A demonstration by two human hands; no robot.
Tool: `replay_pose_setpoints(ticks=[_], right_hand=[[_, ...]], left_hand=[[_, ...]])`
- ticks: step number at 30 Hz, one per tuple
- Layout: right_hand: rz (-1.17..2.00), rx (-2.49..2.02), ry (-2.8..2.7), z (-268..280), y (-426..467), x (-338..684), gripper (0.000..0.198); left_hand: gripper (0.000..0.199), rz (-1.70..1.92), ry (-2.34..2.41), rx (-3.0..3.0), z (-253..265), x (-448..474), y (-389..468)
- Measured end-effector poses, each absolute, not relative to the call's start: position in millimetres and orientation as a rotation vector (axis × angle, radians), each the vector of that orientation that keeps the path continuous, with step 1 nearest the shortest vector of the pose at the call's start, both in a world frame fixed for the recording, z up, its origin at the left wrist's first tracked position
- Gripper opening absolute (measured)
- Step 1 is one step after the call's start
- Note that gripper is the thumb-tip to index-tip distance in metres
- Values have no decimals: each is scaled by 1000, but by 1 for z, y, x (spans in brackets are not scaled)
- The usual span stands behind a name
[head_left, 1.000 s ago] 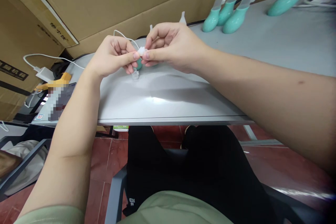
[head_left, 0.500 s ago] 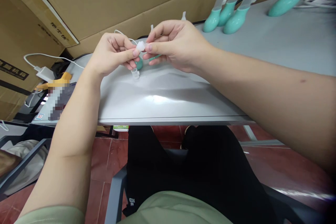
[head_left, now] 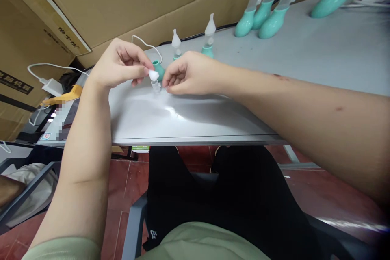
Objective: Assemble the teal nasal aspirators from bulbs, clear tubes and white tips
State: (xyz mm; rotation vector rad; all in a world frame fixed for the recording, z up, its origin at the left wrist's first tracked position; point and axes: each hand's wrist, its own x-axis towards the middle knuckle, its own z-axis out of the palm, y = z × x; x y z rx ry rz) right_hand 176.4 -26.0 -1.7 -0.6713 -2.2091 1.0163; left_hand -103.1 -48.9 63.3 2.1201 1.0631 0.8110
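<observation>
The left hand (head_left: 117, 65) pinches a white tip (head_left: 154, 75) near a clear cup (head_left: 156, 87); the right hand (head_left: 190, 74) curls, its hold unclear.

White adapter (head_left: 53, 86) near yellow object (head_left: 67, 95); cardboard (head_left: 122, 0) behind

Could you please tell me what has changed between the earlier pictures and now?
The right hand has let go of the white tip and come nearer the table's front edge, beside the clear connector. The left hand keeps its pinch on the tip, now shifted left and nearer that edge. The connector and the standing teal bulb aspirators stayed put.
</observation>
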Motion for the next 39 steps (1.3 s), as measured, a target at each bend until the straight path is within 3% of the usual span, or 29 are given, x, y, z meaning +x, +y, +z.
replay_pose_setpoints(ticks=[3,6,13,21,25,32,36,39], right_hand=[[1000,-645,-2277,-6,-25,174,32],[965,-648,-2318,-8,-26,171,37],[868,-713,-2417,-3,-31,167,37],[876,-842,-2451,2,-36,166,40],[854,-868,-2479,4,-37,165,32],[939,-759,-2423,2,-31,170,31],[858,-660,-2080,3,-18,176,17],[745,-631,-1787,5,-9,181,25]], left_hand=[[11,566,1141,2164,74,-100,-58],[5,378,1225,2204,79,-98,-61],[5,93,1266,2227,70,-85,-54],[9,60,1263,2294,71,-83,-55],[14,11,1309,2285,76,-80,-60],[27,177,1201,2247,75,-84,-64],[25,422,1049,2214,69,-87,-62],[47,739,922,2257,56,-90,-49]])
